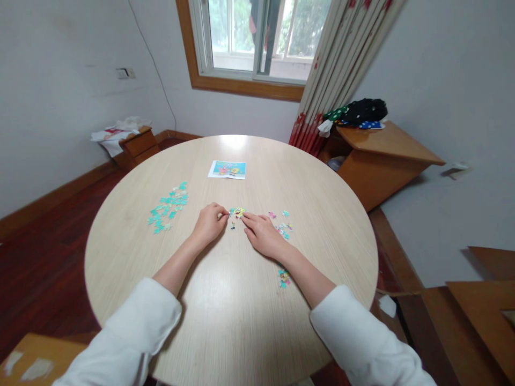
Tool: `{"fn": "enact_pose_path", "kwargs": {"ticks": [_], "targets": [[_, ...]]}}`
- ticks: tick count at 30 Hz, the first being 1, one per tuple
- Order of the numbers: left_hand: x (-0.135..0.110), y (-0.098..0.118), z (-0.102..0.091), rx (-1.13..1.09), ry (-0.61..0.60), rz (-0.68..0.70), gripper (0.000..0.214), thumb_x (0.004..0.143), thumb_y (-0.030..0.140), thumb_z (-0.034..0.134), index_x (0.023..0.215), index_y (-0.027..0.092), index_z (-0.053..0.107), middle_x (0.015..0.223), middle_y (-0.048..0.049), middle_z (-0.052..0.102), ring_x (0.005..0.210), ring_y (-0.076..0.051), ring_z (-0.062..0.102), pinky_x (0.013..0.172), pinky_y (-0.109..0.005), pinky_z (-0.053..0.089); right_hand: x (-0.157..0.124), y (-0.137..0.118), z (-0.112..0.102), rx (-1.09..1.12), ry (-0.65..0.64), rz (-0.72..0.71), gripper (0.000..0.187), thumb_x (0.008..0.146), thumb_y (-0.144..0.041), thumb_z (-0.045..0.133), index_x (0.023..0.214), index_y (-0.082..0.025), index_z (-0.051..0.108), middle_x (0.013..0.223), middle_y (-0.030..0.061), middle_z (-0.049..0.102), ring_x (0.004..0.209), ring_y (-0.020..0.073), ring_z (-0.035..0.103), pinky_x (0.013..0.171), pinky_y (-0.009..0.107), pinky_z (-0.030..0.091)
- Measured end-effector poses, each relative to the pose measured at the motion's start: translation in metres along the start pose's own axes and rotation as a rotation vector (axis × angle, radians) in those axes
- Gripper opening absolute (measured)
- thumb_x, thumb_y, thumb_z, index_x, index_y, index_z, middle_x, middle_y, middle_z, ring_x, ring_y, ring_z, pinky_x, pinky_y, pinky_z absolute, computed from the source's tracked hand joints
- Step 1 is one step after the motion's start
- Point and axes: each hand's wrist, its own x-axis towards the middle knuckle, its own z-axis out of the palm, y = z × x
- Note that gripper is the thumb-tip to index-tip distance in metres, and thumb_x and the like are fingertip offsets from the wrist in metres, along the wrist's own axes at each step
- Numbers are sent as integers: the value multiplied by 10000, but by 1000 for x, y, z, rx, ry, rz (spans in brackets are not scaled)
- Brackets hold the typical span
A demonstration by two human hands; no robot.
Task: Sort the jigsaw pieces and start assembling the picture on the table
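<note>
Near the middle of the round table (217, 300), a small joined patch of jigsaw puzzle (238, 212) in yellow and teal lies between my hands. My left hand (210, 222) is closed in a pinch at the patch's left edge, on a small puzzle piece mostly hidden by the fingertips. My right hand (262, 231) lies fairly flat, fingers stretched out, its fingertips touching the patch's right side. A loose puzzle piece (233, 225) sits just below the patch. More mixed-colour pieces (284, 231) lie beside my right hand, partly covered by it.
At the left lies a spread of teal puzzle pieces (168, 208). A printed reference picture (227, 170) with pink and yellow figures is farther back. Another small pile of pieces (284, 277) lies by my right forearm. A wooden cabinet (386, 155) bearing cloths stands beyond the table's right side.
</note>
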Motion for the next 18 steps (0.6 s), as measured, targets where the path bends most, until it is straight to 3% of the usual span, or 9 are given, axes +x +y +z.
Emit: {"fn": "enact_pose_path", "kwargs": {"ticks": [8,18], "targets": [[0,-7,4,7,76,16,320,764,89,420,854,170,715,846,-67,640,824,-180,585,821,-326,467,0,-1,0,4,-12,15,384,889,-120,436,1255,-130,551,1365,155,504,1266,209,457,1050,432,311],[-3,-5,3,188,-7,63,431,788,44,414,1001,248,728,986,-100,591,949,-238,513,856,-424,382,0,-3,-2,2,-15,11,394,891,-120,430,1267,-144,543,1361,152,510,1276,210,449,1054,436,311]]}}
